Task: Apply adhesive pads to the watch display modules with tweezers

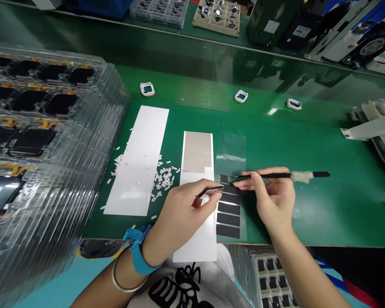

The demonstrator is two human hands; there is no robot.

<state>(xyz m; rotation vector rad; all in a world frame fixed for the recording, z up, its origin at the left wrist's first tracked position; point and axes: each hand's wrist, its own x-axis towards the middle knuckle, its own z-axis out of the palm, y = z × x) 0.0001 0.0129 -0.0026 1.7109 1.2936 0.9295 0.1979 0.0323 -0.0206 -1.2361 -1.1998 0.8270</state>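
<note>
My left hand (182, 209) pinches a small, thin display panel (210, 191) with a dark edge between thumb and fingers. My right hand (274, 196) grips slim black tweezers (277, 175) wrapped with pale tape near the back end. The tips point left, close to the panel, over a clear sheet (231, 147) carrying a column of black rectangular stickers (228, 220). Under my left hand lies a white backing sheet (195, 244) with a beige-grey area (197, 152) at its far end. Whether the tweezers hold anything at their tips is too small to tell.
To the left rises a tall stack of clear trays (112, 107) with display panels. A white sheet (137, 158) lies beside scattered paper bits (164, 177). Small white watch-like cases (147, 89) sit farther back. A shelf (179, 36) crosses behind; a white bracket (368, 128) juts in at right.
</note>
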